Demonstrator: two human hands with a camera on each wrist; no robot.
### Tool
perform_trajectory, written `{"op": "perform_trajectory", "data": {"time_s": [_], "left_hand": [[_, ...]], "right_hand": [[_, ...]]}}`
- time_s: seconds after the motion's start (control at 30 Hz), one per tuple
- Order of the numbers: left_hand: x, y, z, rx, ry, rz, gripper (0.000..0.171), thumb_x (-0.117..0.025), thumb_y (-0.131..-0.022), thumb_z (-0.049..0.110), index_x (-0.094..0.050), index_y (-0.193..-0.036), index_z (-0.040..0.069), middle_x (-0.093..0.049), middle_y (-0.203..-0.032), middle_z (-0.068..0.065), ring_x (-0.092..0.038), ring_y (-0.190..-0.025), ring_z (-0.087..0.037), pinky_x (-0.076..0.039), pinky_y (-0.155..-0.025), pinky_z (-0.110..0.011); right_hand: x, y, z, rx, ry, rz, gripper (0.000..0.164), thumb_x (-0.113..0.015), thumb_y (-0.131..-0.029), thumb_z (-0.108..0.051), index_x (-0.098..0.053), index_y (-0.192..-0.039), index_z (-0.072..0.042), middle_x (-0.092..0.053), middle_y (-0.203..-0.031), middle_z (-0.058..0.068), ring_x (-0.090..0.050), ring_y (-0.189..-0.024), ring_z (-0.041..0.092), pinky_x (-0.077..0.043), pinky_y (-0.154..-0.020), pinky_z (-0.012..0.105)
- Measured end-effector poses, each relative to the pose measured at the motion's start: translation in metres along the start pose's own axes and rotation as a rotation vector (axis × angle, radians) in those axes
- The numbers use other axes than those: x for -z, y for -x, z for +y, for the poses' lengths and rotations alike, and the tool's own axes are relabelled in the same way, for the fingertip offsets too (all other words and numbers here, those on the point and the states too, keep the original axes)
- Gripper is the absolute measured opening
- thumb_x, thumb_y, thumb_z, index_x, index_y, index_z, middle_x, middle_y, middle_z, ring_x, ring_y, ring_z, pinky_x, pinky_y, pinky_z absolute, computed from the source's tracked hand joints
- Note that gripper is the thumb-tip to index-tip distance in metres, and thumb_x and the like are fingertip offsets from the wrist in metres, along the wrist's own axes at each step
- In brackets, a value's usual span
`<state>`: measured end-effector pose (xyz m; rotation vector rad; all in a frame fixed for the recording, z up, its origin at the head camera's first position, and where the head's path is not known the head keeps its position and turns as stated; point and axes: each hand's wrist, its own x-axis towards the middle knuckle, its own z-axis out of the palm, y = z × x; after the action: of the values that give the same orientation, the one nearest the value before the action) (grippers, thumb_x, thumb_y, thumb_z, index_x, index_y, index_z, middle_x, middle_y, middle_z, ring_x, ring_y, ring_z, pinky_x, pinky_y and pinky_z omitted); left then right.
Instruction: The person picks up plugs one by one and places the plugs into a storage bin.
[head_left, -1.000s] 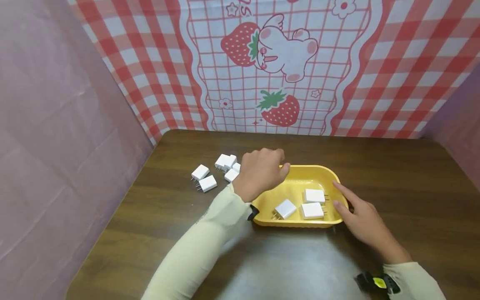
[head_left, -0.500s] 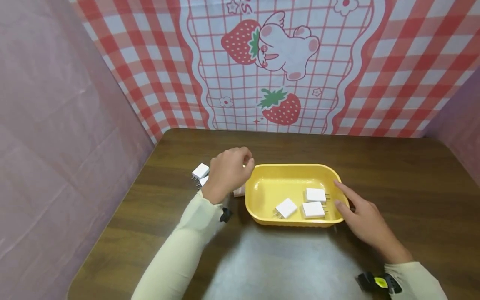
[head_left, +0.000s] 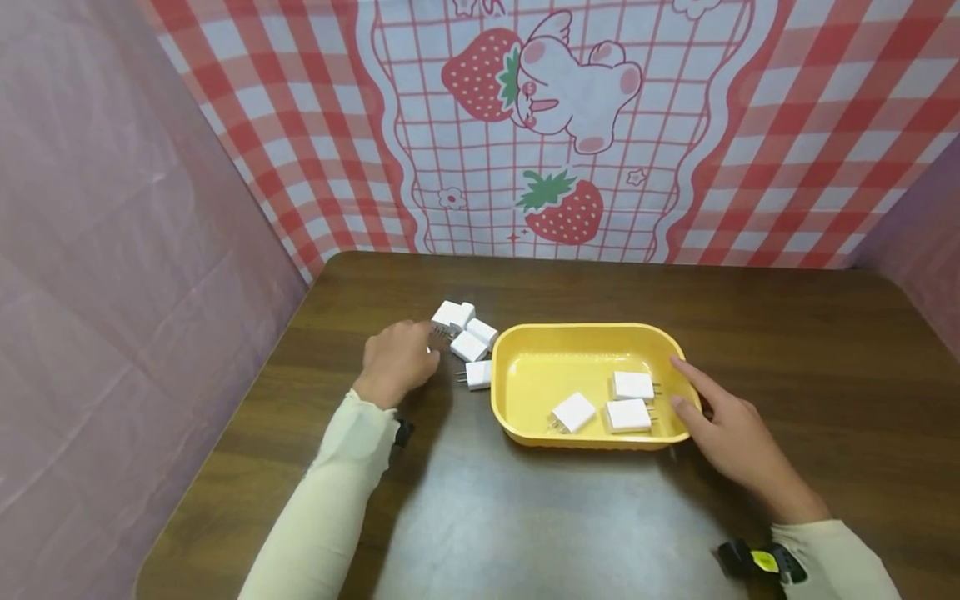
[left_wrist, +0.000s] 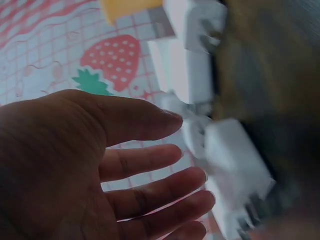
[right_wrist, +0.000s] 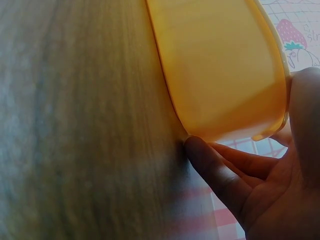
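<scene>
My left hand is over the left part of the table beside a cluster of white phone charger plugs. In the left wrist view its fingers are spread and slightly bent with nothing between them, the tips right at a charger plug with metal prongs. Another charger plug lies against the left side of a yellow plastic tray. My right hand holds the tray's right end, thumb and forefinger at the rim and other fingers low on the outer wall. Three charger plugs lie inside the tray.
The brown wooden table ends at a red-and-white checked cloth with strawberry prints behind it. A pinkish curtain hangs along the left side.
My left hand has moved left from over the tray to the loose charger plugs, covering two that lay farthest left. My right hand stays at the tray's right end.
</scene>
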<state>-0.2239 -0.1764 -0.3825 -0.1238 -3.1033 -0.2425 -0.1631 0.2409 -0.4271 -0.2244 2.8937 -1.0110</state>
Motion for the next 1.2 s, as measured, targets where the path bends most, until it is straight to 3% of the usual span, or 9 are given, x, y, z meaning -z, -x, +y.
{"op": "perform_trajectory", "data": {"time_s": [0.17, 0.63, 0.87, 1.2], "left_hand": [[-0.009, 0.001, -0.009, 0.019, -0.012, -0.006, 0.024, -0.062, -0.086, 0.021, -0.07, -0.103, 0.006, -0.068, -0.102, -0.015, -0.066, -0.092, -0.038, -0.051, -0.066, -0.057], [-0.019, 0.001, -0.006, 0.042, -0.066, -0.003, 0.034, -0.066, -0.085, 0.022, -0.07, -0.111, 0.001, -0.062, -0.111, -0.022, -0.06, -0.099, -0.039, -0.053, -0.072, -0.057], [-0.023, 0.004, -0.005, 0.045, -0.049, -0.003, 0.032, -0.07, -0.081, 0.019, -0.07, -0.105, -0.001, -0.061, -0.106, -0.022, -0.059, -0.094, -0.037, -0.053, -0.067, -0.053], [-0.024, 0.009, -0.006, 0.071, -0.069, -0.024, 0.041, -0.073, -0.085, 0.033, -0.069, -0.11, 0.001, -0.063, -0.103, -0.02, -0.062, -0.09, -0.036, -0.052, -0.066, -0.054]], "right_hand": [[0.0, 0.001, 0.001, -0.01, -0.004, -0.008, 0.062, -0.047, -0.105, -0.036, -0.025, -0.16, -0.017, -0.036, -0.151, 0.031, -0.047, -0.118, 0.046, -0.039, -0.094, 0.07], [0.002, -0.002, 0.0, -0.01, 0.003, -0.007, 0.062, -0.046, -0.105, -0.038, -0.025, -0.16, -0.017, -0.036, -0.151, 0.031, -0.045, -0.122, 0.048, -0.038, -0.095, 0.071], [0.002, -0.001, -0.001, -0.017, -0.001, -0.011, 0.062, -0.046, -0.105, -0.037, -0.025, -0.16, -0.017, -0.036, -0.151, 0.031, -0.045, -0.122, 0.048, -0.037, -0.095, 0.071], [0.001, -0.002, 0.0, -0.016, -0.01, -0.013, 0.062, -0.047, -0.105, -0.038, -0.025, -0.16, -0.018, -0.036, -0.151, 0.03, -0.046, -0.121, 0.048, -0.037, -0.095, 0.071]]}}
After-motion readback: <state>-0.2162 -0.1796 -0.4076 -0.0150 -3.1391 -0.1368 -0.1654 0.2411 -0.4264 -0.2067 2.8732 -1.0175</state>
